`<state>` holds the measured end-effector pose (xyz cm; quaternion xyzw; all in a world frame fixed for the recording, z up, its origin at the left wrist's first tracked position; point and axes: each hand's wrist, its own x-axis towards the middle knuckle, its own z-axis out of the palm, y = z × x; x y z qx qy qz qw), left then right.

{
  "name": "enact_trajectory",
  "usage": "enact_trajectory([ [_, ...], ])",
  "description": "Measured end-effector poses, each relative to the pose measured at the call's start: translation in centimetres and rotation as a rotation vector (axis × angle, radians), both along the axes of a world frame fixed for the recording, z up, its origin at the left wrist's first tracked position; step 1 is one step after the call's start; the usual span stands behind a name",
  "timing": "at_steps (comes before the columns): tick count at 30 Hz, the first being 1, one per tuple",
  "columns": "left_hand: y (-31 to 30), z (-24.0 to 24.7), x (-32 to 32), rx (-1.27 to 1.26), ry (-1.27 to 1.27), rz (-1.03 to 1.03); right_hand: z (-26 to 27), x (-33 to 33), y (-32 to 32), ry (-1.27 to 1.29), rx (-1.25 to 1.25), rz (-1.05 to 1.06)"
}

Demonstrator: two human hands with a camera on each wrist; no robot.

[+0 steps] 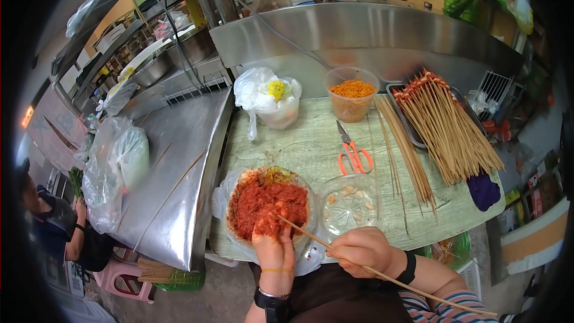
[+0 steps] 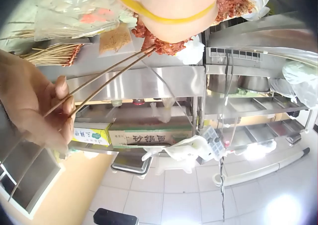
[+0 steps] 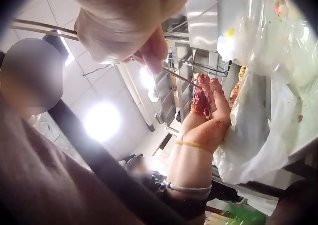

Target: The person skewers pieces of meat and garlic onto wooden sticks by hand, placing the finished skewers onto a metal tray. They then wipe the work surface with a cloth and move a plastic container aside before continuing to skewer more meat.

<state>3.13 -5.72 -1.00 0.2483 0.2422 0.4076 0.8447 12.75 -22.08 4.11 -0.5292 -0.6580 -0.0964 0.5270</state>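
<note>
My left hand [image 1: 272, 252], its fingers coated in red seasoning, is over the bowl [image 1: 313, 214] of red, chopped-looking marinated meat [image 1: 251, 200]. Between its thumb and fingers it holds a piece of red meat [image 3: 199, 98]. Bamboo skewers [image 1: 311, 236] slant from my right hand [image 1: 365, 251] with their tips at that meat. Two skewers [image 2: 107, 76] show side by side in the left wrist view. My right fingers pinch them partway along, and the back ends stretch past my right forearm. The skewer tips are partly hidden by meat and fingers.
A clear plastic tub [image 1: 348, 221] with small pale pieces stands right of the bowl. Behind it lie orange-handled scissors [image 1: 353, 149] and loose skewers [image 1: 406, 155]. A tray [image 1: 406, 124] carries many loaded skewers [image 1: 454, 125]. An orange-filled tub [image 1: 351, 110] stands at the back. Another person [image 1: 54, 215] is at left.
</note>
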Motion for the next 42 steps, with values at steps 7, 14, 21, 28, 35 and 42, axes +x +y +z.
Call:
enact_trajectory([
  [7,2.8,-1.2,0.2,0.143,0.052,0.143,-1.3,-0.6,2.8,0.052,0.015,-0.033],
  [14,2.1,0.0,0.5,0.242,0.074,0.103,-1.7,-1.0,5.3,0.067,-0.010,-0.050],
  [21,2.8,0.0,0.8,0.297,0.088,0.124,-2.1,-1.0,5.0,0.206,-0.155,-0.079],
  [28,3.7,-0.7,0.1,0.295,0.013,0.040,-2.1,2.7,-2.8,1.184,-0.211,0.171],
  [35,2.0,2.9,0.0,0.279,0.069,0.064,1.8,14.1,-9.5,1.249,0.403,-0.259],
  [42,2.3,2.3,0.0,0.312,0.106,0.040,-3.5,27.7,-7.0,1.521,0.562,-0.505],
])
